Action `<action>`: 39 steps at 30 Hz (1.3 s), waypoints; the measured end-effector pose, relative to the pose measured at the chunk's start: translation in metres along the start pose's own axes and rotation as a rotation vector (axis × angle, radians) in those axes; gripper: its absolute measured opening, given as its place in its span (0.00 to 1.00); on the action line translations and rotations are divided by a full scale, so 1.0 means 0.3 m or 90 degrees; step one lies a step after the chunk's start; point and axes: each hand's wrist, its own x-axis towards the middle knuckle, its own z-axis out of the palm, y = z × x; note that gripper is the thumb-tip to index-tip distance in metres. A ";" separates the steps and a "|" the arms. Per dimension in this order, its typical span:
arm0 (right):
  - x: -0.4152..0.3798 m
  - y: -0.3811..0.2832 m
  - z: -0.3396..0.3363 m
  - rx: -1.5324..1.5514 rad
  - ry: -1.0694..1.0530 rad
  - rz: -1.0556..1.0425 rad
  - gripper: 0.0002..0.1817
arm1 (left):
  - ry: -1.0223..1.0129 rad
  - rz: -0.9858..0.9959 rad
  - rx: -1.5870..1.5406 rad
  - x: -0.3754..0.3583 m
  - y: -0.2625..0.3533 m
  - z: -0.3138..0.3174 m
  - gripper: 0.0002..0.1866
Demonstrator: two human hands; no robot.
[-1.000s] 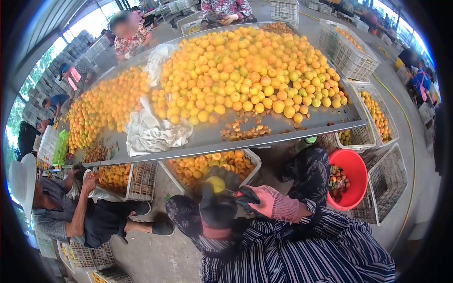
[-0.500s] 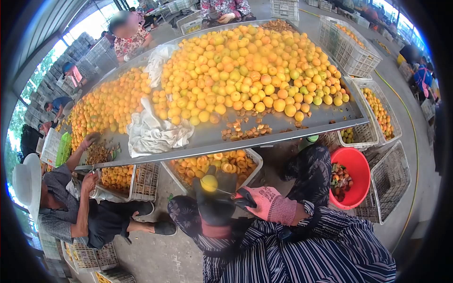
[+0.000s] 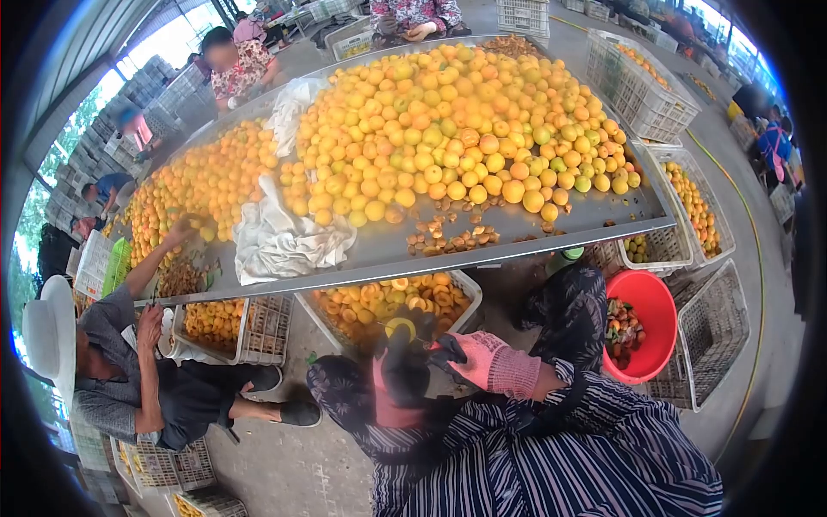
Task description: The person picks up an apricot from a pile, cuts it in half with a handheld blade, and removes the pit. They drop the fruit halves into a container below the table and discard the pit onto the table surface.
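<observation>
My left hand [image 3: 403, 370], in a dark glove with a pink cuff, is smeared by motion over my lap. Its fingers are closed on a yellow apricot [image 3: 400, 327], partly covered by the glove. Close beside it on the right is my right hand [image 3: 469, 358], in a pink knit glove with a black palm, its fingers curled. The thin metal tool gripped in it half a second ago is hardly visible now. Just beyond both hands, a crate [image 3: 472, 303] holds halved apricots [image 3: 435, 295].
A metal table [image 3: 534, 239] bears heaped apricots [image 3: 448, 129], loose pits [image 3: 452, 234] and white cloths [image 3: 289, 237]. To the right stand a red bucket [image 3: 659, 332] of scraps and a plastic crate [image 3: 715, 332]. A co-worker in a white hat [image 3: 52, 332] sits at left.
My left hand has turned and blurred, and the apricot sits higher and to the right. My right hand has shifted slightly right. The seated co-worker's far hand has reached further over the table.
</observation>
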 end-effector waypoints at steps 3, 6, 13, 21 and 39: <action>-0.022 -0.052 -0.029 -0.052 -0.009 0.005 0.21 | 0.034 0.069 0.065 -0.002 0.009 0.018 0.22; -0.032 -0.090 -0.023 -0.106 -0.001 0.011 0.22 | 0.064 0.055 -0.017 -0.017 0.060 0.064 0.24; -0.010 -0.096 0.017 -0.189 -0.040 0.059 0.22 | 0.111 -0.003 -0.039 0.003 0.042 0.062 0.30; 0.048 0.035 0.169 0.193 0.060 -0.086 0.21 | 0.158 0.047 0.033 0.011 0.036 0.046 0.31; 0.076 -0.043 0.004 0.090 0.207 -0.028 0.16 | 0.087 -0.057 0.000 0.004 0.084 -0.021 0.32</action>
